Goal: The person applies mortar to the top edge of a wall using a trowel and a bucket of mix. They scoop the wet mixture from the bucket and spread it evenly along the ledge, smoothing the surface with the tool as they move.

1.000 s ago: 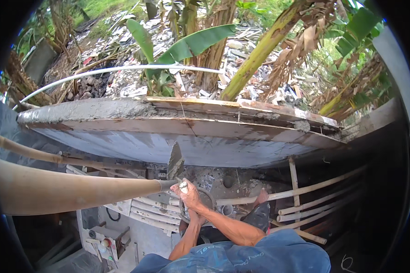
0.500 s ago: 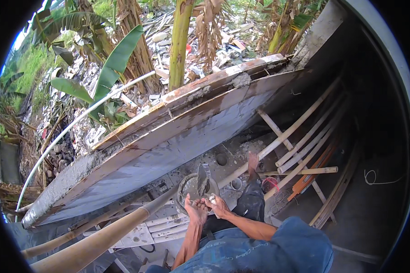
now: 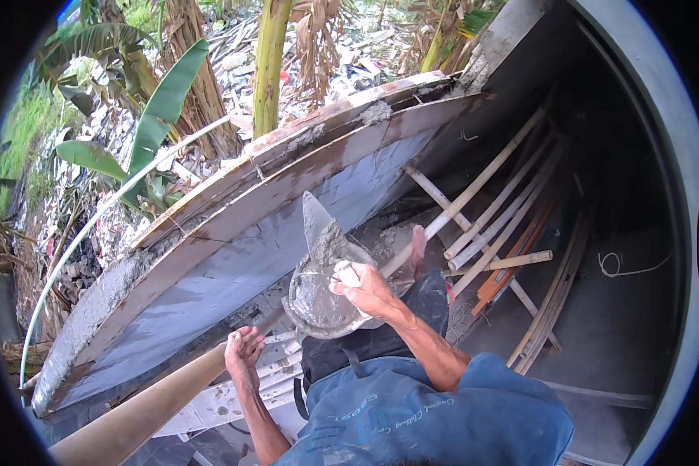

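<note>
My right hand is closed around the handle of a pointed trowel. Grey mortar clings to the lower part of its upturned blade. Beneath the trowel is a round bucket containing wet grey mortar; my right hand covers part of it. Off to the left, my left hand is at a thick bamboo pole, its fingers curled over it. The hand hides that stretch of the pole.
A long curved wall panel with a mortar-covered edge spans the far side. Several bamboo poles slant at the right beside orange strips. My bare foot is beyond the bucket. Banana plants and rubble lie outside.
My hands have separated: the left has moved down-left to the bamboo pole, while the right has raised the trowel over the bucket. The view has shifted, with the bucket appearing larger.
</note>
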A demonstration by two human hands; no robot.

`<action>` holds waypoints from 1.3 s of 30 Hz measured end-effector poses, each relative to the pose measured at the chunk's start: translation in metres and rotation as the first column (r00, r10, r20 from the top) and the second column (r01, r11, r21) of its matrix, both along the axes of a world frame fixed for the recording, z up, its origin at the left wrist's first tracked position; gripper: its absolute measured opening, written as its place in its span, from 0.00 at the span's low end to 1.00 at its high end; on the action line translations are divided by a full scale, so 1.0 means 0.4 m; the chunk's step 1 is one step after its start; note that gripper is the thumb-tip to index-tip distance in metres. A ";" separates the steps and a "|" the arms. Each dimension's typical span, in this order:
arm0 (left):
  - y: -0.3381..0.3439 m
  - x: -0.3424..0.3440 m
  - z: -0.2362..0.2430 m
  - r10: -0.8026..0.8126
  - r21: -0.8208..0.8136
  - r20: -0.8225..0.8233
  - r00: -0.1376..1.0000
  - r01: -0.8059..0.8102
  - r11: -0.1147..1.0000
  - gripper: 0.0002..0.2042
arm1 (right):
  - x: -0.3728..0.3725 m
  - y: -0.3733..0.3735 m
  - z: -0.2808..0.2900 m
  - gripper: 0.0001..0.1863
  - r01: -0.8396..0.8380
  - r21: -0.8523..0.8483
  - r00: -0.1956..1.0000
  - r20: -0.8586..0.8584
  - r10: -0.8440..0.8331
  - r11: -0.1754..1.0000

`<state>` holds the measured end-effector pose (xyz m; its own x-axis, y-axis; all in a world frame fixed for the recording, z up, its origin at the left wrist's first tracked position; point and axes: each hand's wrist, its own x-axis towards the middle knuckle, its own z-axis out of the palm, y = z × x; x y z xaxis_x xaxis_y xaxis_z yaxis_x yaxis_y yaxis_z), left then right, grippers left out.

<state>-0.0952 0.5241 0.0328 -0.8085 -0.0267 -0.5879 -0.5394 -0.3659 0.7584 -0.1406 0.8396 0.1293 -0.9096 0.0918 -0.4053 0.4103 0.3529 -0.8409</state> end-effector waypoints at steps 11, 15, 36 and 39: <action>0.766 -0.227 -0.359 -0.191 0.884 0.108 0.976 -0.006 0.467 0.29 | -0.099 0.325 0.423 0.15 0.054 -0.140 0.994 -0.083 -0.066 0.989; 0.987 -0.329 -0.216 -0.197 0.933 0.096 0.976 -0.020 0.359 0.30 | -0.205 0.511 0.492 0.12 0.082 -0.071 0.985 -0.149 -0.092 0.994; 1.894 -0.804 0.211 -0.120 0.969 -0.114 0.986 0.083 -0.234 0.36 | -0.798 1.436 0.583 0.15 0.104 0.624 0.878 -0.423 0.223 0.774; 1.919 -0.823 0.204 -0.174 0.978 -0.138 0.975 0.106 -0.179 0.37 | -0.858 1.487 0.535 0.20 0.068 0.557 0.857 -0.458 0.238 0.827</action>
